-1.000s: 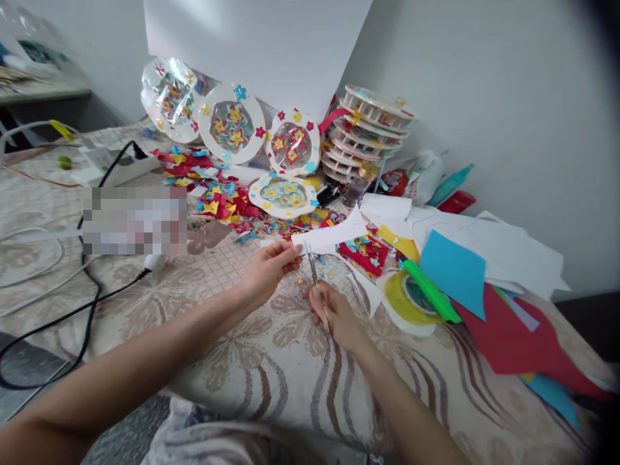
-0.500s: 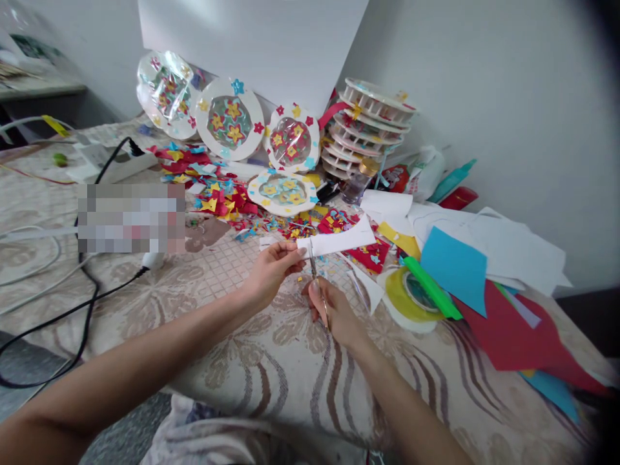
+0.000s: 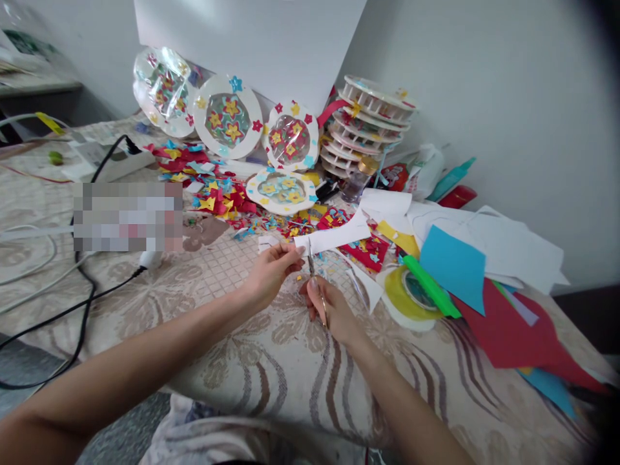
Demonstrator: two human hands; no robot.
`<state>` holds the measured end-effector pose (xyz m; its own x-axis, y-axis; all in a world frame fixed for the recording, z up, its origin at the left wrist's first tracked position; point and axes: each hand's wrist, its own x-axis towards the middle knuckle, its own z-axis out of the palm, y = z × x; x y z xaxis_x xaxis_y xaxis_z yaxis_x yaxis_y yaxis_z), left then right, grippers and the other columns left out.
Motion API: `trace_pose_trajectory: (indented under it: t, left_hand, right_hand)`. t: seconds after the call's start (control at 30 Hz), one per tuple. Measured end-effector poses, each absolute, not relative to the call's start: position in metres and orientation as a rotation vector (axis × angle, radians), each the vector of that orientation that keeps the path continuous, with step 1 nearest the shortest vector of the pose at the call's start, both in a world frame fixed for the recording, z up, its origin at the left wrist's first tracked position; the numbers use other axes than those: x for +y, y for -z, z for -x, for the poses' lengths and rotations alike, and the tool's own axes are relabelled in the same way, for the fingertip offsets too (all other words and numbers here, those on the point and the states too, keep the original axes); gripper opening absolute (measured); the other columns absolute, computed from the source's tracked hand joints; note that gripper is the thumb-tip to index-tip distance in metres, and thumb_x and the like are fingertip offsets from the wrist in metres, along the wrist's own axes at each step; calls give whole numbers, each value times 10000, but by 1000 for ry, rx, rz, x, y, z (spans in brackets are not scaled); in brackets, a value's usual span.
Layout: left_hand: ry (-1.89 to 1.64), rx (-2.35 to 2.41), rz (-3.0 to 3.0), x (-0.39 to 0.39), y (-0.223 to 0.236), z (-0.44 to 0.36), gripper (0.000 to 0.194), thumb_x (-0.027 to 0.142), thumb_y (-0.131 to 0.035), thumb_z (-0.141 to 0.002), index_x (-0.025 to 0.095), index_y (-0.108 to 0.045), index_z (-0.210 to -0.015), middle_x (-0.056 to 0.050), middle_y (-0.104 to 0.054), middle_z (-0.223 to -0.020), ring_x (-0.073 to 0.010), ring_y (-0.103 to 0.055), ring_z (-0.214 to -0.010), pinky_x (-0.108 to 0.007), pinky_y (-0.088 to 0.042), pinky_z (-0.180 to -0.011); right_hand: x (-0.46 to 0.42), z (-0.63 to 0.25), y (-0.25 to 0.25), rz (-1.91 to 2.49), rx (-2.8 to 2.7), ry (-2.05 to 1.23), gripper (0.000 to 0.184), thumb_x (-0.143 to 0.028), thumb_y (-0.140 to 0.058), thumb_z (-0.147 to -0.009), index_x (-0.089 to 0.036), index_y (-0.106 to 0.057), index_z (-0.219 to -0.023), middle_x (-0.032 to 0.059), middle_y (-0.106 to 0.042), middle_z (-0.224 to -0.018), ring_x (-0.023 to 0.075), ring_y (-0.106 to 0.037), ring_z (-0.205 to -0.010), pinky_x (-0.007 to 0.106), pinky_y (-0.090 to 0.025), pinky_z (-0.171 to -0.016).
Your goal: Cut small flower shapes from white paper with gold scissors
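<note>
My left hand (image 3: pixel 277 270) pinches the left end of a long white paper strip (image 3: pixel 336 236) between thumb and fingers. In my right hand (image 3: pixel 329 307) is a pair of scissors (image 3: pixel 311 261), its handles wrapped by my fingers. The blades point away from me and cross the strip just right of my left fingertips. Whether the blades are fully closed on the paper I cannot tell. Beyond the strip lie many small red, yellow and blue paper scraps (image 3: pixel 227 200). A white curved paper offcut (image 3: pixel 365 287) rests on the cloth to the right of the scissors.
Round star-decorated paper pieces (image 3: pixel 229 116) lean at the back, beside a stack of white tiered rings (image 3: pixel 372 123). Yellow tape (image 3: pixel 404 294), a green cutter (image 3: pixel 431 284) and coloured sheets (image 3: pixel 504 329) lie right. Black cables (image 3: pixel 87 303) and a power strip (image 3: pixel 109 165) are left.
The strip's far right end has dipped slightly and turned a little. Both hands stay almost in place, with the scissors still across the strip near the left fingertips. The whole view shifts slightly.
</note>
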<state>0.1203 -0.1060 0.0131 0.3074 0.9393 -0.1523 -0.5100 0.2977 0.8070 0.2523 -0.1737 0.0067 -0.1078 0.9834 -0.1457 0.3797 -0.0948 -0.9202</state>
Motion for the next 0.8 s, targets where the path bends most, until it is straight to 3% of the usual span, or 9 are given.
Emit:
trace_pose_trajectory:
  t: [0.4,0.8]
  left_hand:
    - [-1072,750,-842,-105,-10,-120,282,337,-755,-674,135,-566,-728,28,-576,-601,-66,-518,-573,-204,-400,-613]
    - [-1071,758,-826,-100,-11,-118,262,294,-767,-647,127,-574,-703,21,-578,-585,-66,-518,-553,-207,-395,-587]
  right_hand:
    - [-176,-253,-6,1538,-1538,-1154,531,-675,-299,-866,-200,-507,-756,-38,-446,-573,120,-449,-526,256,-355,-535]
    - [-175,-245,-1,1572,-1407,-1122,551,-724,-351,-812,-214,-375,-605,-58,-377,-455,101,-389,-421,237,-302,-454]
